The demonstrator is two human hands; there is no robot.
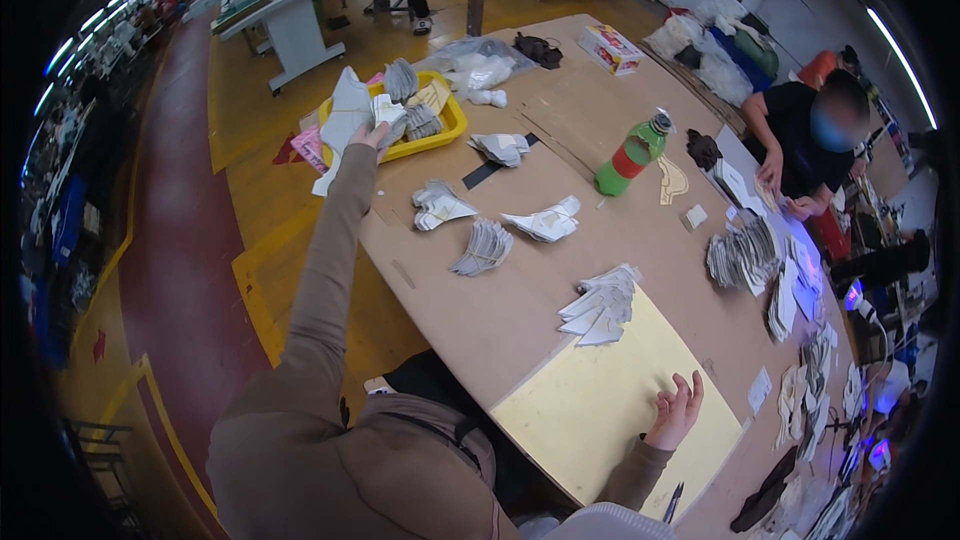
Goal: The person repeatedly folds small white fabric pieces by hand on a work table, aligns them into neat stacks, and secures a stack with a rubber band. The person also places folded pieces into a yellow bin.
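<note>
At the far left of the table, my left hand (373, 136) reaches to a yellow plastic basket (452, 125). Its fingers close on some white and pale grey cut pieces (388, 116) at the basket's near side; exactly which ones it grips is partly hidden. Bundled grey pieces (401, 80) lie in the same basket. My right hand (677, 412) hovers or rests over a pale yellow board (570, 420), fingers apart and holding nothing. A fanned stack of white pieces (603, 306) overlaps the board's far corner. Near my right wrist lies a pen (674, 503).
Several bundles of cut pieces (483, 247) are spread mid-table. A green bottle (634, 155) stands beyond them, and a small box (611, 49) sits at the far edge. Across the table on the right, a masked person (800, 140) handles pieces beside tall grey stacks (743, 255).
</note>
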